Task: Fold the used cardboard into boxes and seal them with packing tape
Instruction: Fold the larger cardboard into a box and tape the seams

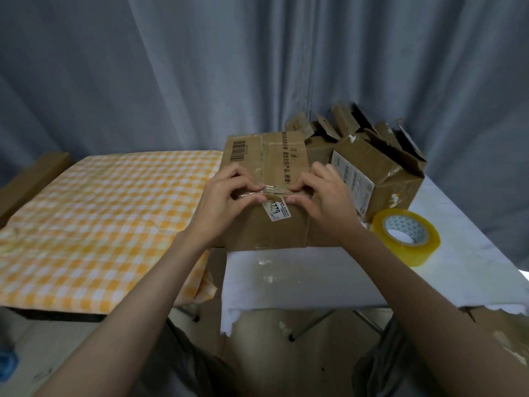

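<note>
A brown cardboard box (266, 156) with a barcode and printed characters on top sits at the near left edge of the white-covered table (300, 279). My left hand (229, 196) and my right hand (323, 193) both curl over its front top edge, fingertips and thumbs pinching a strip of clear tape (276, 190) along that edge. A white sticker (276, 210) shows between my thumbs on the front face. A roll of yellowish packing tape (406, 236) lies on the table to the right of the box.
Several opened, worn cardboard boxes (378, 170) crowd the back right of the table. A yellow-and-white checked cloth (100, 213) covers a second surface on the left. Grey curtains hang behind. Flat cardboard (31, 179) lies at the far left.
</note>
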Tool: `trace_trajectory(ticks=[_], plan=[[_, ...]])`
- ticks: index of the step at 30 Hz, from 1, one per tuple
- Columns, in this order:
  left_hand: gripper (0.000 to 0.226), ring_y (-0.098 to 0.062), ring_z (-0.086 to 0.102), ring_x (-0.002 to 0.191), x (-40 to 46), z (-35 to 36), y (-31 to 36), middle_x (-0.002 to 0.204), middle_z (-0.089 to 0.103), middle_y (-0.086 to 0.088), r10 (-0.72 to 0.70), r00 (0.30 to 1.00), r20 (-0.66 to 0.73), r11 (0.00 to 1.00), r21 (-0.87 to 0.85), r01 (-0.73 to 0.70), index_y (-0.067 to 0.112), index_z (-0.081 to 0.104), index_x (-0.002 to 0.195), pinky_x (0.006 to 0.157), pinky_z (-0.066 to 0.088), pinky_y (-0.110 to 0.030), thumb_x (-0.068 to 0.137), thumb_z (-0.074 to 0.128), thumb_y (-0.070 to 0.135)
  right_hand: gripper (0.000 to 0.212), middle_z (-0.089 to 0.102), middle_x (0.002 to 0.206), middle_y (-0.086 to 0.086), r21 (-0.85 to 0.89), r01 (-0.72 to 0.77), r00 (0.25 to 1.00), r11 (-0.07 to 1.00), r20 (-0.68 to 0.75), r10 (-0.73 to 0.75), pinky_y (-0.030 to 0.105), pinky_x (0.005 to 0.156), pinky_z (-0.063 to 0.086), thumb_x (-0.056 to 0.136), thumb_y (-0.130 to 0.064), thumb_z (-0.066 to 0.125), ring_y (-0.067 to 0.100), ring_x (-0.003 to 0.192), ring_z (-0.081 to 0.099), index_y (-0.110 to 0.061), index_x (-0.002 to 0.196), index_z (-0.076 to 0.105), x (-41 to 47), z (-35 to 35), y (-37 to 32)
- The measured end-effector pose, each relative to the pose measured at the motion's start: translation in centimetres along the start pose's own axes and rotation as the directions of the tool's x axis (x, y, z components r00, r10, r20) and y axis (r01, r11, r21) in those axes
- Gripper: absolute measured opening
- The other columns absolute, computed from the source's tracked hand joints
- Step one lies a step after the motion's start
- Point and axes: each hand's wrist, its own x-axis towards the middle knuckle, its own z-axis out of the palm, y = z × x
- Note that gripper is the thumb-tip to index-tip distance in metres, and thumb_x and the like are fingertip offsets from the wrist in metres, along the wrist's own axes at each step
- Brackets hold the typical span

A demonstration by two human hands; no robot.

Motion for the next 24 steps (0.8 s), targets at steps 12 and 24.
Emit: trace_trajectory(ticks=[12, 24], plan=[[0.018, -0.012, 0.069, 0.105, -2.1, -0.5, 0.2, 0.102, 0.076, -0.001, -0.183, 0.97, -0.16, 0.977, -0.141, 0.161, 0.008, 0.078, 0.101, 0.098, 0.053, -0.039, 0.083, 0.079, 0.01, 0.007, 0.068, 0.088, -0.001, 0.175, -0.028, 0.996, 0.984, -0.079, 0.043, 0.047, 0.077, 0.054, 0.082, -0.002, 0.075, 0.021, 0.089, 0.063, -0.008, 0.086, 0.076, -1.0, -0.5, 1.6], [0.056, -0.006, 0.013, 0.152, -3.9, 1.4, 1.0, 0.165, 0.021, 0.003, -0.237, 0.957, -0.166, 0.961, 0.101, 0.256, 0.012, 0.036, 0.153, 0.123, 0.014, -0.024, 0.103, 0.053, 0.032, 0.027, 0.045, 0.085, -0.008, 0.033, -0.063, 0.997, 0.997, -0.052, 0.064, 0.018, 0.068, 0.029, 0.086, -0.033, 0.075, 0.013, 0.085, 0.043, -0.026, 0.112, 0.075, -0.6, -0.2, 0.1]])
